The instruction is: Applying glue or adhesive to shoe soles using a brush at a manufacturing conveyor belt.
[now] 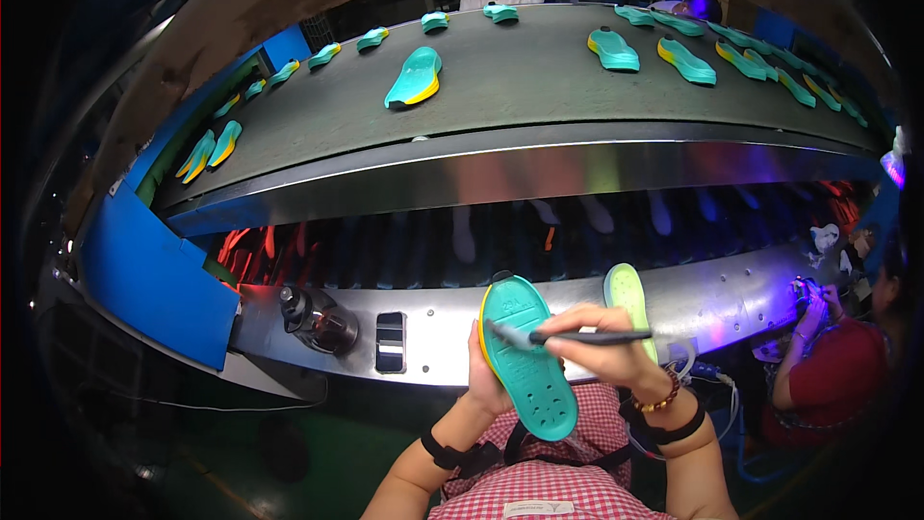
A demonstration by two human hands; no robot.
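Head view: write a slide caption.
The left hand holds a teal sole; the right hand holds a brush over it, near a conveyor belt.

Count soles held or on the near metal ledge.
2: a teal sole in the left hand, and a lime sole on the metal ledge, partly covered by the right hand. Others may be hidden behind the hands.

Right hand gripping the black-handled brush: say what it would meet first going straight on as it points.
Pointing leftward, the right hand would probably meet the teal, yellow-edged shoe sole in the left hand first; the depth between them is unclear.
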